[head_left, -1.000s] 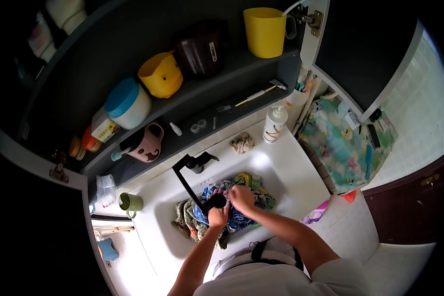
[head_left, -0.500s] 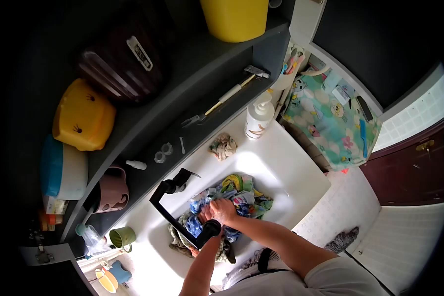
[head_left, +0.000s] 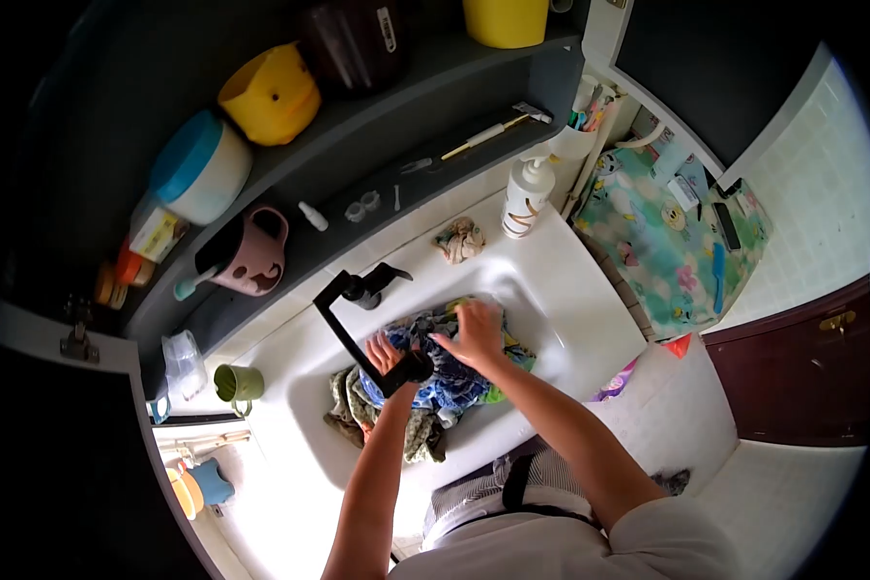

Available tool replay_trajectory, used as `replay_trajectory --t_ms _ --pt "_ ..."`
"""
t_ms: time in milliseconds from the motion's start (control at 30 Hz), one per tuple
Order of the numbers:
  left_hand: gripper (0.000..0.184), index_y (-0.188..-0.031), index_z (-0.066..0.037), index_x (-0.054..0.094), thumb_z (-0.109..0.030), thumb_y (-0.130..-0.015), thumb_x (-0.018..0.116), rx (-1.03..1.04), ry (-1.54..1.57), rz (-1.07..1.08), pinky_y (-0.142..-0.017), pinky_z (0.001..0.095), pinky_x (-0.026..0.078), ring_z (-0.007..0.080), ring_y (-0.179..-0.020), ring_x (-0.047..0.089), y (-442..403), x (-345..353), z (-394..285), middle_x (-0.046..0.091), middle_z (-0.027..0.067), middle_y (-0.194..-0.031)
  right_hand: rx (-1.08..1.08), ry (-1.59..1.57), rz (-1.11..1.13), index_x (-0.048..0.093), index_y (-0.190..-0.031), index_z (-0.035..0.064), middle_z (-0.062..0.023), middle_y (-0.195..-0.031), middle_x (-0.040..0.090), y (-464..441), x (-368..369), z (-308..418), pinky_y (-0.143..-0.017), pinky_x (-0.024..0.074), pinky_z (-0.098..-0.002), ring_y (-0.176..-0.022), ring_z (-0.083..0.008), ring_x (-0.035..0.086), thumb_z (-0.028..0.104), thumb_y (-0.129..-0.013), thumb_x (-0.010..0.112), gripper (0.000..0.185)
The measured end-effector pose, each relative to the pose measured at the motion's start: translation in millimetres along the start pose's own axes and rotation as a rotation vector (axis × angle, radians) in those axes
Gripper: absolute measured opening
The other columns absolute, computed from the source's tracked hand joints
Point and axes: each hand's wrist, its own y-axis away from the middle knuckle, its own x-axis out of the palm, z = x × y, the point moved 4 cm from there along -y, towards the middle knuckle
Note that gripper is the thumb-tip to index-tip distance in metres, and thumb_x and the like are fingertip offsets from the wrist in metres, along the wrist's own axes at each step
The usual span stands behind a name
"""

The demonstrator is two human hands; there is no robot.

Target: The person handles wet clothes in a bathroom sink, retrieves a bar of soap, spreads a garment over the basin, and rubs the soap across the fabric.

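Head-worn; forward, down over sink (head_left: 588,340)

We extend both arms forward and converge them toward the hands. Our left forearm (head_left: 372,474) stands nearly upright in the view; our right forearm (head_left: 556,420) slants inward. Our left hand (head_left: 385,354), partly hidden, has its fingers extended and slightly parted. Our right hand (head_left: 476,334), near it, points its thumb leftward, clear of the blurred fingers.

Location: home washroom, indicated by a white sink (head_left: 592,331), black faucet (head_left: 364,293), pump bottle (head_left: 527,201) and, apparently, toothbrushes (head_left: 600,104).
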Motion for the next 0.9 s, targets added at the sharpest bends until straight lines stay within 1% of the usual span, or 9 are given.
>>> replay_trajectory --t_ms 33,167,300,400,567,667,700,800,900 --pt "0.063 -0.128 -0.006 0.046 -0.04 -0.078 0.066 0.151 -0.167 0.115 -0.107 0.0496 0.03 0.0421 -0.125 0.036 8.3 12.8 9.1 0.042 0.0234 -0.134 0.059 0.028 -0.022 0.052 -0.111 0.0024 -0.018 -0.123 0.05 15.7 2.7 -17.3 -0.099 0.0294 -0.0546 -0.119 -0.037 0.043 0.06 -0.075 0.064 0.069" --pt "0.041 -0.116 -0.006 0.057 -0.022 -0.079 0.064 0.056 0.05 0.303 -0.097 0.0479 0.038 0.036 -0.111 0.05 33.4 20.1 25.5 0.056 0.0176 -0.115 0.158 -0.026 0.069 0.047 -0.125 -0.0042 -0.0218 -0.139 0.04 56.8 33.0 -51.0 -0.106 0.0304 -0.0467 -0.132 -0.0349 0.035 0.065 -0.078 0.06 0.084" --pt "0.019 -0.095 -0.003 0.065 -0.012 -0.079 0.061 -0.342 0.397 0.279 -0.079 0.0466 0.046 0.034 -0.086 0.059 20.3 -26.1 11.6 0.063 0.0146 -0.087 0.197 -0.067 0.076 0.065 -0.095 -0.0005 -0.021 -0.095 0.064 58.5 20.8 -28.8 -0.079 0.0488 -0.0432 -0.093 -0.0351 0.061 0.043 -0.081 0.066 0.046" --pt "0.011 -0.085 -0.003 0.066 -0.009 -0.079 0.058 -0.19 0.215 0.194 -0.071 0.0457 0.047 0.0375 -0.079 0.06 21.1 -51.0 4.1 0.062 0.0178 -0.077 0.117 -0.031 0.036 0.064 -0.074 0.003 -0.0168 -0.068 0.062 74.1 1.2 -12.5 -0.059 0.0494 -0.0462 -0.065 -0.0359 0.063 0.035 -0.081 0.066 0.033" --pt "0.014 -0.09 0.0 0.067 -0.01 -0.088 0.058 -0.213 0.396 0.11 -0.067 0.0397 0.047 0.0317 -0.072 0.059 56.8 -121.6 -7.0 0.062 0.0146 -0.078 0.032 0.006 0.243 0.064 -0.085 0.0007 -0.0162 -0.069 0.064 113.9 -21.4 8.1 -0.059 0.05 -0.0459 -0.063 -0.0338 0.064 0.033 -0.084 0.062 0.032" --pt "0.013 -0.089 0.001 0.067 -0.009 -0.088 0.06 -0.178 0.326 0.093 -0.065 0.0356 0.047 0.0285 -0.065 0.059 95.4 -148.9 17.3 0.061 0.0144 -0.071 -0.106 0.026 0.331 0.062 -0.097 -0.0039 -0.0186 -0.084 0.067 128.9 -43.2 23.6 -0.061 0.0514 -0.0455 -0.066 -0.0342 0.065 0.035 -0.086 0.06 0.04" --pt "0.012 -0.089 0.001 0.068 -0.009 -0.088 0.061 -0.283 0.362 0.118 -0.065 0.0337 0.048 0.0274 -0.064 0.06 108.3 -154.4 29.3 0.062 0.0146 -0.071 -0.205 0.021 0.317 0.057 -0.109 -0.007 -0.0211 -0.101 0.066 134.3 -42.5 21.5 -0.066 0.053 -0.0437 -0.075 -0.0336 0.066 0.036 -0.086 0.059 0.049" --pt "0.013 -0.093 0.0 0.069 -0.009 -0.086 0.063 -0.469 0.5 0.285 -0.067 0.0279 0.05 0.0243 -0.068 0.065 133.6 -157.9 60.3 0.067 0.015 -0.076 -0.478 0.038 0.069 0.06 -0.101 -0.0032 -0.0227 -0.112 0.062 141.3 -52.9 18.6 -0.069 0.0534 -0.0427 -0.086 -0.033 0.065 0.037 -0.085 0.059 0.044" --pt "0.016 -0.098 -0.006 0.071 -0.016 -0.087 0.064 -0.592 0.767 0.537 -0.067 0.0288 0.051 0.0227 -0.073 0.067 142.3 -145.3 80.5 0.07 0.0112 -0.082 -0.343 -0.055 0.199 0.06 -0.094 0.0029 -0.0138 -0.093 0.065 124.3 -87.7 40.9 -0.068 0.0524 -0.0412 -0.084 -0.0317 0.064 0.035 -0.083 0.063 0.034"
